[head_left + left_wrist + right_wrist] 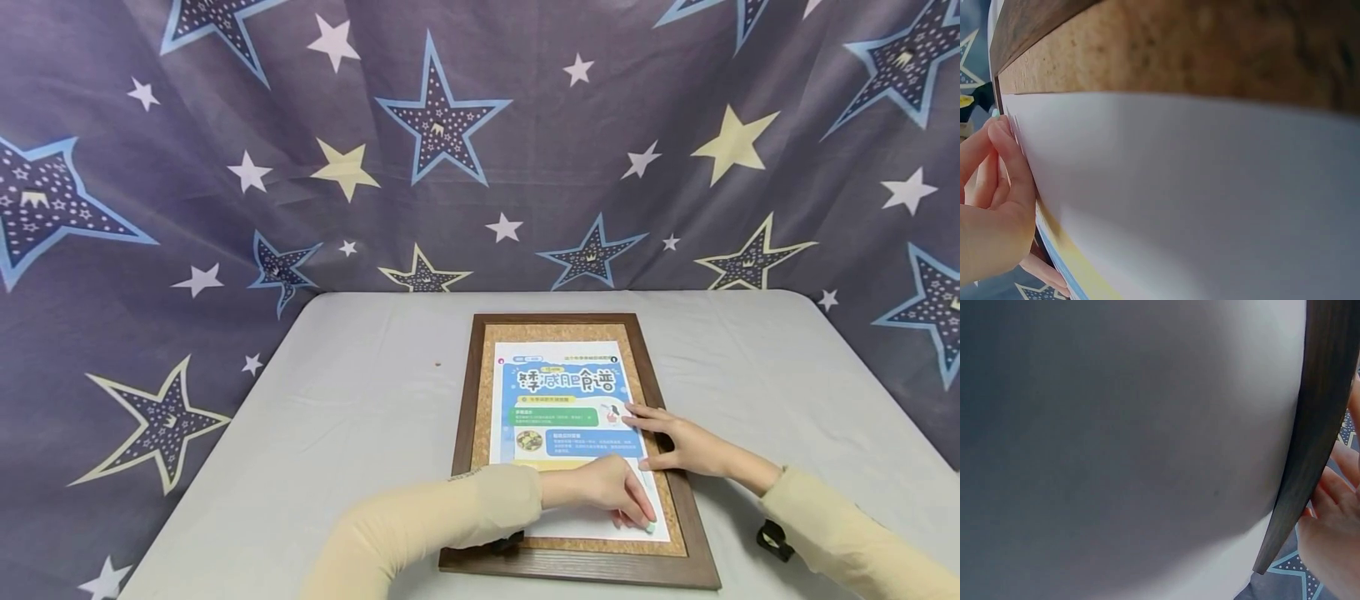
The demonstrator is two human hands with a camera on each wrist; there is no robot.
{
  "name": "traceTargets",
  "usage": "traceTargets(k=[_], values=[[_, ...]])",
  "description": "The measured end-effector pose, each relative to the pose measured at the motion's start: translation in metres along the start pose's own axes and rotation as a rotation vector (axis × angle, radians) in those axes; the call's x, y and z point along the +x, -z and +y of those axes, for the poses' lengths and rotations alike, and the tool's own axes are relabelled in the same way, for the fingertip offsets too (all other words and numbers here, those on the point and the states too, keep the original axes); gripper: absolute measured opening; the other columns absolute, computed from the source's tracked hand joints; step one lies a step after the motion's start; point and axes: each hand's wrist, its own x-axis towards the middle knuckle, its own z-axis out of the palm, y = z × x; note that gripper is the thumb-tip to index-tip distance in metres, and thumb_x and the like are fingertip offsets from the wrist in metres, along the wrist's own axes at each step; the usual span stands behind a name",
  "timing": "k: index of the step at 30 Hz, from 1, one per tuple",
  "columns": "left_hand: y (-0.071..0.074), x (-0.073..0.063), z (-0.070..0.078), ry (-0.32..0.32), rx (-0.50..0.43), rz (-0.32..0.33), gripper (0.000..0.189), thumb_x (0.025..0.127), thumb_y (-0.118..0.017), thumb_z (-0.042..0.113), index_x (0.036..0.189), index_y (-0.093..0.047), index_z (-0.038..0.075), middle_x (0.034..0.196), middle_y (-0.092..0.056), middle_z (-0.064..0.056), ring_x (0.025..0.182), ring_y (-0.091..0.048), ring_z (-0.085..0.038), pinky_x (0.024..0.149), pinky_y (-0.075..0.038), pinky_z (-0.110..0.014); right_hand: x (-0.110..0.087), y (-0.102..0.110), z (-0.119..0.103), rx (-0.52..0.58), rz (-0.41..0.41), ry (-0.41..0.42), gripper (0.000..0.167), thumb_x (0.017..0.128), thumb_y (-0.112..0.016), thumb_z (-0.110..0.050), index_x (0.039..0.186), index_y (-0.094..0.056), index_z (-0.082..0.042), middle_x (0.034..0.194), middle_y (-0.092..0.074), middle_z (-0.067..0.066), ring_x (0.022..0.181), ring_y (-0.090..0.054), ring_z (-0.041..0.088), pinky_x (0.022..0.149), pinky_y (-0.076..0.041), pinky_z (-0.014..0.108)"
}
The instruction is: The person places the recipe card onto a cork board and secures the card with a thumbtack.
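A printed poster (517, 425) with blue, green and yellow blocks lies on a cork board (551, 332) in a dark wooden frame (581, 567). My left hand (611, 486) reaches across the poster's lower part and pinches a pale green pushpin (650, 527) at its lower right corner. Thumb and fingertips meet around the pin (995, 113) in the left wrist view. My right hand (688, 446) rests over the board's right side, fingers spread, fingertips on the poster's right edge. A pink pin (501, 361) and a black pin (613, 359) sit at the poster's upper corners.
The board lies on a table with a light grey cover (360, 400). A small brown speck (438, 363) is left of the frame. Behind the table hangs a dark curtain (480, 217) printed with stars.
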Motion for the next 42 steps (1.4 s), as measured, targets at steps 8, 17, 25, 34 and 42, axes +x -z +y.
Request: traceTargets(k=[8, 17, 25, 34, 42], values=[[-0.0014, 0.0009, 0.0010, 0.011, 0.016, 0.010, 0.007, 0.074, -0.067, 0.001, 0.079, -0.070, -0.002, 0.062, -0.066, -0.009, 0.040, -0.048, -0.003, 0.043, -0.046, -0.017, -0.0006, 0.0003, -0.0001, -0.002, 0.001, 0.005, 0.060, 0.076, -0.067, -0.030, 0.121, -0.049, 0.006, 0.129, -0.039, 0.028, 0.114, -0.036, 0.047, 0.084, -0.036, 0.055], [-0.0034, -0.0007, -0.0017, -0.026, 0.048, 0.043, 0.005, 0.074, -0.068, 0.003, 0.077, -0.071, -0.001, 0.062, -0.067, -0.006, 0.038, -0.047, -0.002, 0.043, -0.046, -0.016, -0.0006, 0.0002, -0.0007, 0.010, 0.002, 0.009, 0.060, 0.077, -0.067, -0.030, 0.122, -0.049, 0.006, 0.128, -0.039, 0.029, 0.114, -0.036, 0.047, 0.084, -0.035, 0.055], [-0.0029, -0.0024, -0.0025, -0.052, 0.084, 0.050, 0.005, 0.075, -0.068, 0.005, 0.076, -0.071, 0.001, 0.062, -0.067, -0.003, 0.038, -0.047, -0.002, 0.043, -0.046, -0.016, -0.0006, -0.0002, 0.0001, 0.010, 0.001, 0.009, 0.061, 0.077, -0.067, -0.031, 0.122, -0.049, 0.006, 0.129, -0.038, 0.028, 0.114, -0.036, 0.047, 0.083, -0.035, 0.056], [-0.0021, -0.0016, -0.0035, -0.076, 0.114, 0.039, 0.006, 0.076, -0.068, 0.005, 0.076, -0.071, 0.001, 0.061, -0.066, -0.003, 0.037, -0.046, -0.001, 0.043, -0.045, -0.016, -0.0005, -0.0006, 0.0001, -0.006, 0.008, 0.015, 0.060, 0.076, -0.067, -0.030, 0.122, -0.049, 0.005, 0.128, -0.040, 0.028, 0.114, -0.037, 0.045, 0.084, -0.038, 0.052], [-0.0036, -0.0013, -0.0028, -0.106, 0.152, 0.058, 0.005, 0.076, -0.066, 0.003, 0.075, -0.071, 0.001, 0.058, -0.065, -0.001, 0.036, -0.044, 0.000, 0.041, -0.044, -0.014, -0.0007, -0.0005, -0.0002, -0.008, 0.009, 0.017, 0.060, 0.077, -0.067, -0.030, 0.122, -0.049, 0.004, 0.128, -0.040, 0.027, 0.114, -0.037, 0.046, 0.084, -0.038, 0.052]])
